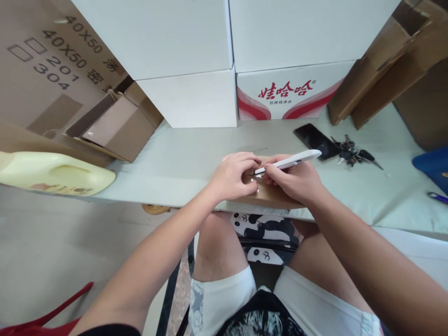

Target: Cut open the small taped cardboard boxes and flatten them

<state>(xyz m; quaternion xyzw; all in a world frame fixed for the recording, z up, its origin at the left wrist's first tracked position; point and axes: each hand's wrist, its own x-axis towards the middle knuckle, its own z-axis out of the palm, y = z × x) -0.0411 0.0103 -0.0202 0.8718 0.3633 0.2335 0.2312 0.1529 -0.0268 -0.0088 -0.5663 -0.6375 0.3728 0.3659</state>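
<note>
A small brown cardboard box (pixel 271 196) lies at the table's front edge, with shiny clear tape on its top. My left hand (pixel 236 175) holds the box's left side, fingers curved over its top and thumb pressed on it. My right hand (pixel 294 179) is closed round a white utility knife (pixel 297 158) at the box's right side. The knife slants down to the left, and its tip meets the taped top between my two hands. Part of the box is hidden under my hands.
A black phone (pixel 317 141) and a bunch of keys (pixel 350 151) lie beyond my right hand. White boxes (pixel 189 100) stand stacked at the back. Brown cartons (pixel 119 123) flank the table, and a pale yellow jug (pixel 59 172) is at left.
</note>
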